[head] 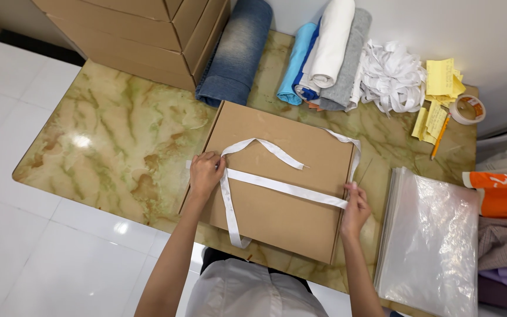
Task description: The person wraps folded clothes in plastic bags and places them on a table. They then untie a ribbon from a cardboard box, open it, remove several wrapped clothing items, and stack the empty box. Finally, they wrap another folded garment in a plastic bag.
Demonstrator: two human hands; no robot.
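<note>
A flat brown cardboard box (289,147) lies closed on the marbled green-and-cream table (118,135). A white ribbon (283,186) runs across its lid from left to right, with a loose loop near the top and a tail hanging toward the front edge. My left hand (205,174) pinches the ribbon at the box's left side. My right hand (354,208) holds the ribbon's other end against the right edge of the box.
Stacked cardboard boxes (148,29) stand at the back left. Rolled fabrics, including denim (236,53), blue (297,64) and white (333,41), lie behind the box. A heap of white ribbon (391,76), yellow notes (441,82), a pencil (439,138), a tape roll (467,108) and clear bags (432,235) sit to the right.
</note>
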